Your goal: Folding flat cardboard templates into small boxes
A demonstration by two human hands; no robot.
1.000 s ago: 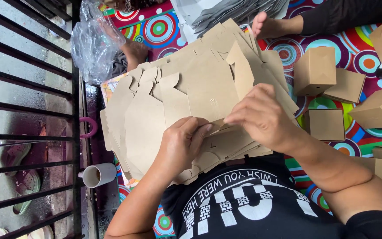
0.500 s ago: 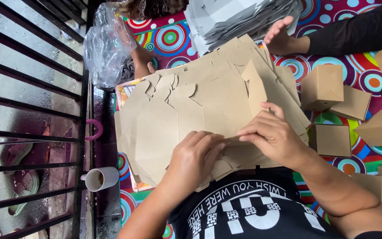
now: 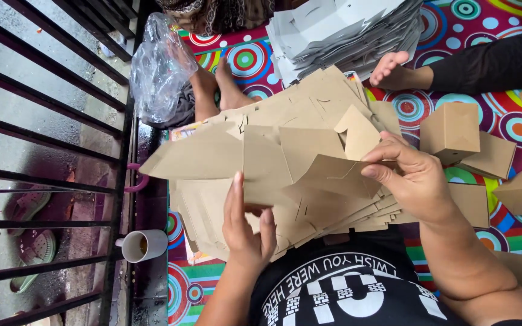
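My left hand (image 3: 246, 232) and right hand (image 3: 415, 181) now lift one flat brown cardboard box blank (image 3: 285, 163) off the brown cardboard stack (image 3: 333, 211); earlier both pressed it.

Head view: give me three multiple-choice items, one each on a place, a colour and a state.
1. Where is the mug?
A. by the railing
B. on the grey sheets
C. in a hand

2. What colour is the blank both hands hold?
A. white
B. brown
C. red

3. What state is that blank in?
A. a closed box
B. torn in two
C. partly folded

A: the mug stands beside the black railing, left of the mat.
B: the left hand and right hand grip brown card.
C: its flaps are bent up, but no box is formed.
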